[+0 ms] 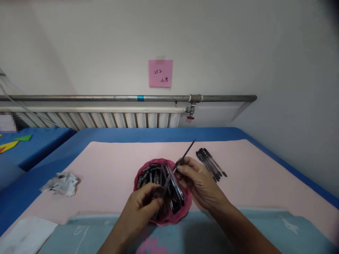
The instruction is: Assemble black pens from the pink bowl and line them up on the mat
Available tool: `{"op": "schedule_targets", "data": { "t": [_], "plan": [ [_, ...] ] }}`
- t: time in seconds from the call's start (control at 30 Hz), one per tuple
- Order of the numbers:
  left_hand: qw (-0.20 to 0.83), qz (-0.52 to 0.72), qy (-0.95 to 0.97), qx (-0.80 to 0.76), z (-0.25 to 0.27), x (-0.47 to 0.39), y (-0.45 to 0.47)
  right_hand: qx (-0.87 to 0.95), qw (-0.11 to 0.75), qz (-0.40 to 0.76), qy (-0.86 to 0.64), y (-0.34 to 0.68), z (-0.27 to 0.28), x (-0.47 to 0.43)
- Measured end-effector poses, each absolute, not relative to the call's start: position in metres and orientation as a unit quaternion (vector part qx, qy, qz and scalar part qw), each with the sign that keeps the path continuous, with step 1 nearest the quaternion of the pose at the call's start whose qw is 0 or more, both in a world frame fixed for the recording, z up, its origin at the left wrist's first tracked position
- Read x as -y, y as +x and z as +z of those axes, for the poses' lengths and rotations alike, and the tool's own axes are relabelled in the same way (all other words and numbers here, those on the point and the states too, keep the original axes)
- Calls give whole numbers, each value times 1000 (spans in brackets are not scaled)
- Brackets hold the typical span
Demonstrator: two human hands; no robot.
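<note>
Over a pink basket (172, 223) full of pen parts, both my hands work close together. My right hand (200, 181) pinches a thin dark pen refill (187, 150) between thumb and fingers, its upper end pointing up and to the right. My left hand (143, 204) is closed on a clear pen barrel (167, 181), which slants up toward the refill's lower end. Whether the refill sits inside the barrel is hard to make out. Clear barrels (176, 185) and black caps (145, 173) lie in the basket.
Several capped black pens (210, 164) lie in a bunch on the pink table cover (111, 169), right of the basket. Crumpled plastic (62, 184) lies at the left, with white paper (29, 234) nearer. A teal cloth (90, 233) covers the front edge. Behind the table are a radiator (129, 120) and pipe.
</note>
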State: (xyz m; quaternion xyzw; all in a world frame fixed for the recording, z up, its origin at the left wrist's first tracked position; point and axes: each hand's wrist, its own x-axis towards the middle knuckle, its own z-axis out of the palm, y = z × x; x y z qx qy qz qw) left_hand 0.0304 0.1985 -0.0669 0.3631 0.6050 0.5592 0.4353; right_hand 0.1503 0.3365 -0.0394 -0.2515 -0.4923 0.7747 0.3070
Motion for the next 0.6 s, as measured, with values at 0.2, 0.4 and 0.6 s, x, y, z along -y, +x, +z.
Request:
{"op": "schedule_targets", "data": {
  "t": [0.2, 0.4, 0.6],
  "plan": [
    [437, 553, 369, -606, -66, -197, 31, 475, 285, 791, -257, 149, -42, -333],
    [443, 552, 373, -600, -68, -197, 30, 459, 294, 799, -254, 149, -41, -332],
    [448, 549, 373, -599, -70, -198, 28, 446, 288, 811, -246, 150, -41, -332]
  ]
}}
